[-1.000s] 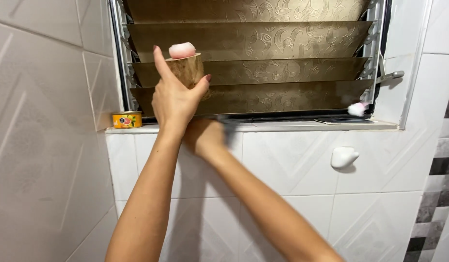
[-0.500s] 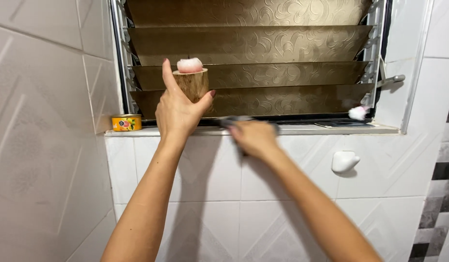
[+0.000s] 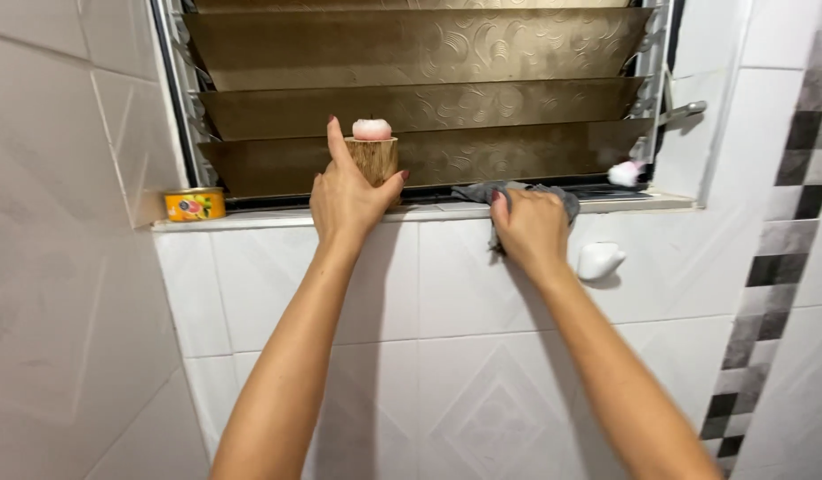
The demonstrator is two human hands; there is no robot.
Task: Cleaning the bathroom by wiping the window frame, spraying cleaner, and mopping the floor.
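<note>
While pressed on the sill: right hand [image 3: 531,227], bunched around grey cloth [image 3: 517,192].
Left hand [image 3: 348,197]: clasping wooden holder [image 3: 373,160], raised just off sill [image 3: 251,217], freeing the surface.
Pink candle [image 3: 372,130]: seated atop holder.

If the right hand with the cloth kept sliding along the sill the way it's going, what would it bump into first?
The right hand with the grey cloth faces rightward along the sill. Probably the small pink and white thing by the frame comes first, though depth is unclear.

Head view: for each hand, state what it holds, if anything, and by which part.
The left hand grips the wooden block by its side, a pink piece resting on top. The right hand presses a bunched grey cloth against the sill edge.
</note>
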